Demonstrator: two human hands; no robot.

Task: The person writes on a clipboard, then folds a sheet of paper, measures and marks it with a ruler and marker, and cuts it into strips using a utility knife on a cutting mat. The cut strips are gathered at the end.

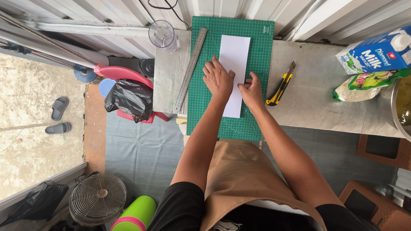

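A long white paper strip [234, 55] lies lengthwise on a green cutting mat [259, 64] on a grey counter. My left hand [217, 79] presses flat on the strip's left edge, fingers spread a little. My right hand [251, 90] rests on the strip's right edge near its lower end, fingertips touching the paper. Neither hand grips anything. A steel ruler [190, 68] lies diagonally along the mat's left side. A yellow and black utility knife [280, 89] lies just right of the mat, close to my right hand.
A clear plastic cup [162, 35] stands at the counter's back left. A milk carton [379, 53] and a green snack bag [368, 83] sit at the right, beside a metal pot rim [396, 111]. Below left are a black bag [130, 99], a fan [97, 199] and a green bottle [136, 214].
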